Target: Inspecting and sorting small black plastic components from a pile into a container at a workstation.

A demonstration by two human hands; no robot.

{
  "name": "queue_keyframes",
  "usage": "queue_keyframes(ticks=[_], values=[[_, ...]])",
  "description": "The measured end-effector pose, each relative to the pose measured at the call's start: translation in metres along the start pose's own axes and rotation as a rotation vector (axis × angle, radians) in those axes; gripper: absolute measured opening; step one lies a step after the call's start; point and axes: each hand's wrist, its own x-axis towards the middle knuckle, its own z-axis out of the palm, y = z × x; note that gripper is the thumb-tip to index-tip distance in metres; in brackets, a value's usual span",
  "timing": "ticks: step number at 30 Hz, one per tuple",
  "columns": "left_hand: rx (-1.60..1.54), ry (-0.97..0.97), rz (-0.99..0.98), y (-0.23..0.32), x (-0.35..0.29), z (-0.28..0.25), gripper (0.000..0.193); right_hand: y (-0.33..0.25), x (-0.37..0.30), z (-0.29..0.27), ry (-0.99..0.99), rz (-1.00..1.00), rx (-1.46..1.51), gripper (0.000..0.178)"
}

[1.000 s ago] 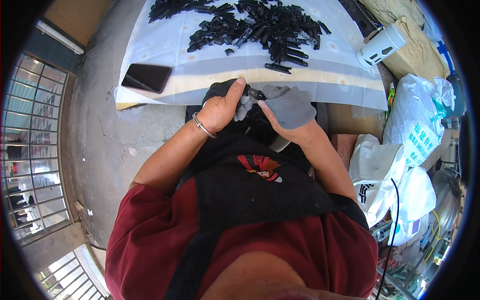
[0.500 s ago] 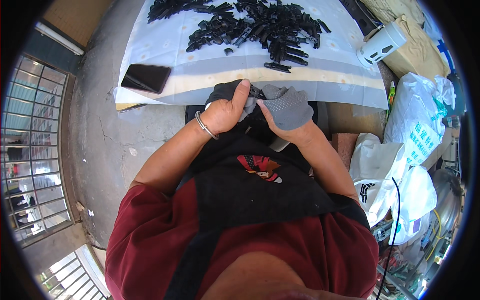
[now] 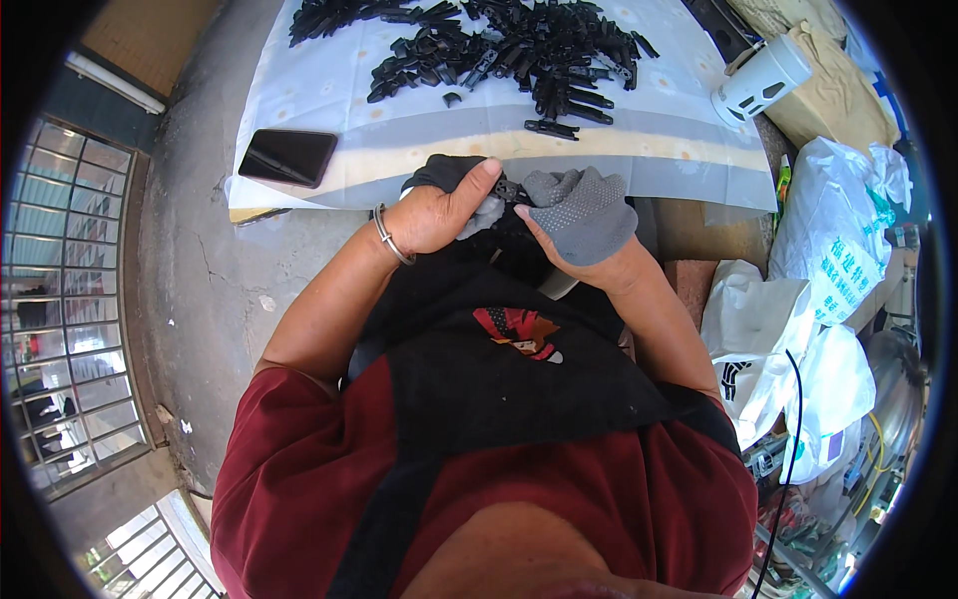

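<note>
Just past the table's near edge, my left hand (image 3: 444, 208) and my right hand (image 3: 581, 222) meet in front of my apron. Grey and black gloves cover the fingers, while both thumbs are bare. Between them is a small black plastic part (image 3: 510, 192), pinched from both sides by thumbs and gloved fingers. Most of that part is hidden by the gloves, so its full shape does not show. Farther off on the table lies a pile of similar narrow black plastic parts (image 3: 519, 55). One longer piece (image 3: 552, 130) rests at the pile's near edge.
A white patterned cloth (image 3: 329, 95) covers the table. On it, a dark phone (image 3: 287, 158) lies at the left and a white tumbler (image 3: 761, 80) stands at the right. White plastic bags (image 3: 828, 225) crowd my right side, with a black cable (image 3: 795, 429) hanging nearby.
My hands have drawn slightly apart, the left one moving a little left and the right one a little right. More of the black plastic part shows between them.
</note>
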Motion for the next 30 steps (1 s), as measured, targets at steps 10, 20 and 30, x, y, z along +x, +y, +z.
queue_keyframes(ticks=[10, 20, 30], values=[[0.293, -0.039, 0.139, -0.003, 0.003, -0.001, 0.041, 0.002, -0.002, 0.017, -0.071, -0.046, 0.074, 0.021], [1.118, 0.286, 0.069, -0.057, 0.081, -0.04, 0.028, 0.069, 0.033, 0.049, -0.013, 0.117, -0.439, 0.024], [0.63, 0.101, 0.026, -0.024, 0.033, -0.028, 0.031, 0.028, 0.016, 0.021, 0.015, 0.194, 0.221, 0.026]])
